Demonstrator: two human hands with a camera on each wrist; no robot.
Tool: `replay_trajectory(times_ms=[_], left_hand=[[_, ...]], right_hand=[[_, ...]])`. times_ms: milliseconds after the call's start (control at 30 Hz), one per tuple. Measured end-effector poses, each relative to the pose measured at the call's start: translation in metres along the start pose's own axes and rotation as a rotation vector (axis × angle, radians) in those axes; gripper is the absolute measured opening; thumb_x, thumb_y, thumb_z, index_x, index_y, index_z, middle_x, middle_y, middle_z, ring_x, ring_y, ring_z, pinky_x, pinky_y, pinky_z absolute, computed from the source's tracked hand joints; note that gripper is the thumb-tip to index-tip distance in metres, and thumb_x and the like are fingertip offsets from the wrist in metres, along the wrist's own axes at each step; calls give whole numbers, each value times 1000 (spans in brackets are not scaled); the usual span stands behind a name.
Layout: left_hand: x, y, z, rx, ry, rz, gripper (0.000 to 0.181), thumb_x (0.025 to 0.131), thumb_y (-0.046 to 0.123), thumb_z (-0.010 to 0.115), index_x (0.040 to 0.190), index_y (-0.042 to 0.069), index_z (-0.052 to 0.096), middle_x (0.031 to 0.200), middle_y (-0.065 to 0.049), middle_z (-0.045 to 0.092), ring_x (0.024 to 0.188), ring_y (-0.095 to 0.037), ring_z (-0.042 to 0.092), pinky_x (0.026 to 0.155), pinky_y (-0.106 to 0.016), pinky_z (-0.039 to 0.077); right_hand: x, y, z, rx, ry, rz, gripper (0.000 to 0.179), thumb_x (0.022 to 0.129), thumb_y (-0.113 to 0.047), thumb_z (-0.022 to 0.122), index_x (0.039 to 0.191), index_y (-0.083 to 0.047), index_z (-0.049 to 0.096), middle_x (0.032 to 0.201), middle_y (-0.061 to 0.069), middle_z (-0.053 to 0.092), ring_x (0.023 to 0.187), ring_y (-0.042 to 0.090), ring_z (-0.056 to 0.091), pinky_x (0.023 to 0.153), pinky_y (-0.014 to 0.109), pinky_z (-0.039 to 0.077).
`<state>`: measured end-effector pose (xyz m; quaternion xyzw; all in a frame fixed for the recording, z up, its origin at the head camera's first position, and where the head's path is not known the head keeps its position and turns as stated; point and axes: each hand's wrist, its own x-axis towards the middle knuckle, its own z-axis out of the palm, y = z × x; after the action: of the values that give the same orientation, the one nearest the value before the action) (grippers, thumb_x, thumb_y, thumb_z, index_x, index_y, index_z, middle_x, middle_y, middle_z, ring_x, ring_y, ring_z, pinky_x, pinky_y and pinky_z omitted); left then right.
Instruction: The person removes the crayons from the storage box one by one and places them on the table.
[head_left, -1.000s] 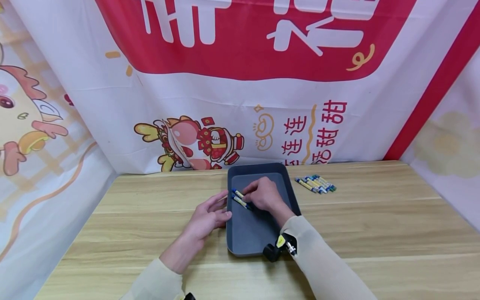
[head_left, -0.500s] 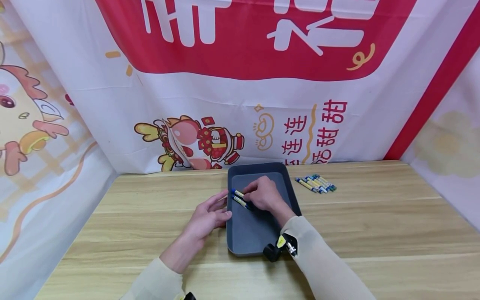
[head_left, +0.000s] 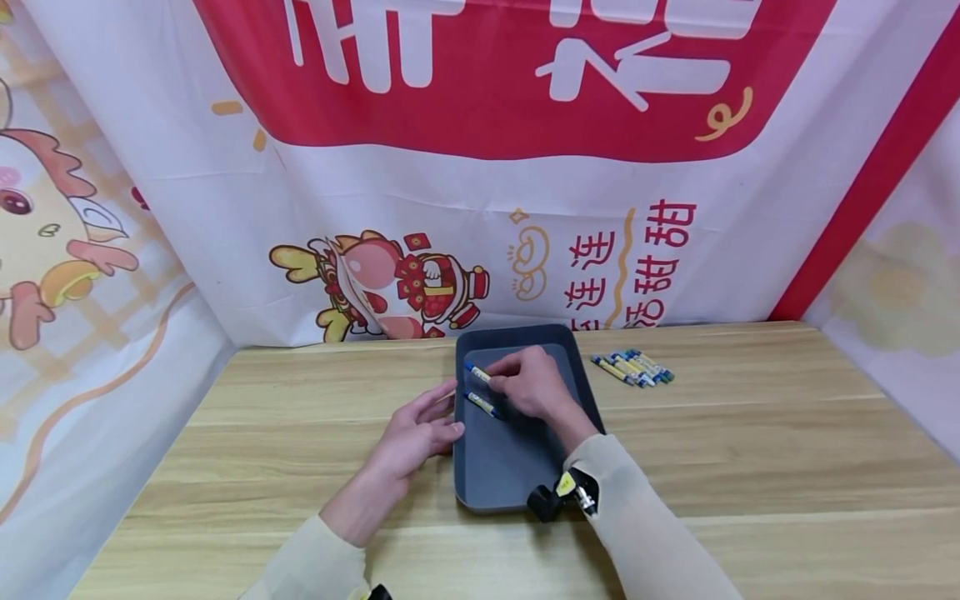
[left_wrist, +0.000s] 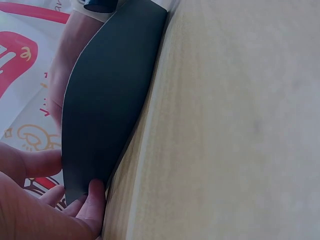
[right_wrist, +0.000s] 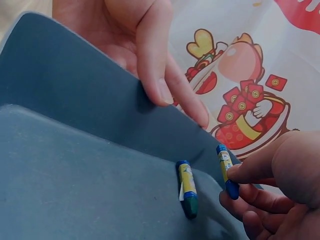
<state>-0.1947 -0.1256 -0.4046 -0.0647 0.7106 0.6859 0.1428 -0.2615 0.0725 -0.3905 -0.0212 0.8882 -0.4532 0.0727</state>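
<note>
While the right hand (head_left: 528,387) covers much of the dark grey rectangular plastic tray (head_left: 517,467) in the head view, its fingertips pinch a blue-and-yellow paper-wrapped crayon (head_left: 477,372) near the tray's far left corner, the crayon's rear end hidden under the fingers. A second crayon with a yellow label and dark green tip (head_left: 482,404) lies loose on the tray floor just nearer the person, beside the right hand and apart from the pinched one. The right wrist view shows the pair side by side, the held crayon (right_wrist: 227,171) raised against the tray wall and the loose one (right_wrist: 187,188) flat; label print is too small to read. The left hand (head_left: 415,437) rests on the light wooden worktop (head_left: 750,450), fingers relaxed and extended against the tray's left outer wall; the left wrist view shows only fingertips (left_wrist: 92,200) at the rim, the rest cut off. A small cluster of more blue, green and yellow crayons (head_left: 632,367) lies on the worktop right of the tray, well apart from both hands, their number hard to count.
</note>
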Motion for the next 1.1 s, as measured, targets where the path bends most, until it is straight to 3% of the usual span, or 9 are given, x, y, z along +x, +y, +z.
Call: replay_trajectory(times_ms=[533, 767, 1100], left_hand=[[4, -1, 0, 14, 21, -31, 63, 99, 4, 69, 157, 25, 54, 160, -15, 55, 134, -32, 66, 99, -38, 61], [1, 1, 1, 19, 13, -44, 64, 100, 6, 70, 157, 28, 53, 162, -14, 53, 140, -34, 62, 107, -45, 58], [1, 2, 1, 21, 17, -46, 64, 99, 6, 69, 157, 28, 53, 161, -15, 53, 139, -34, 63, 105, -43, 59]], right_hand=[[-4, -3, -10, -4, 55, -26, 16, 100, -21, 75, 114, -21, 84, 119, 4, 76, 98, 21, 67, 85, 35, 57], [-6, -3, -12, -6, 52, -27, 18, 101, -21, 74, 117, -21, 83, 122, 4, 75, 101, 23, 66, 91, 38, 58], [-5, -2, -12, -16, 58, -25, 22, 104, -18, 70, 122, -18, 81, 124, 6, 75, 103, 23, 66, 94, 40, 57]])
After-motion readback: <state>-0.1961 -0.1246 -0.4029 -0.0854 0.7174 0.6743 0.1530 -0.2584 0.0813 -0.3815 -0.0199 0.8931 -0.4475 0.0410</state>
